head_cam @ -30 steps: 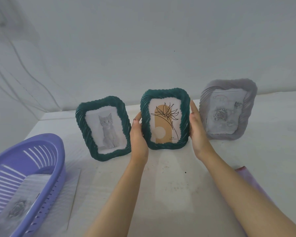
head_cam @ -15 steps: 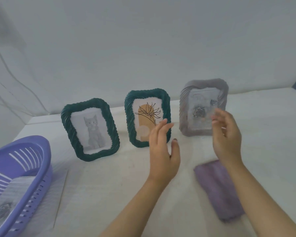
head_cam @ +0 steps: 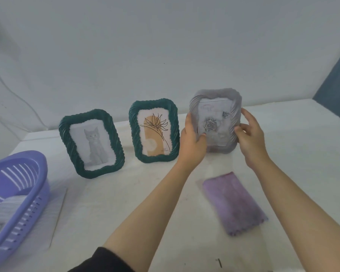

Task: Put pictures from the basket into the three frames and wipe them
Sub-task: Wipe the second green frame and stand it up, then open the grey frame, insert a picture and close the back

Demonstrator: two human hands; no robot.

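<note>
Grey frame gripped, seemingly above table.

We find no words, brand names or numbers that we can read anywhere in view. The flower print in the middle green frame carries a tiny dark mark near its lower right corner that may be lettering, but it is too small for us to make out. The cat picture and the rose picture bear no readable text.
</note>
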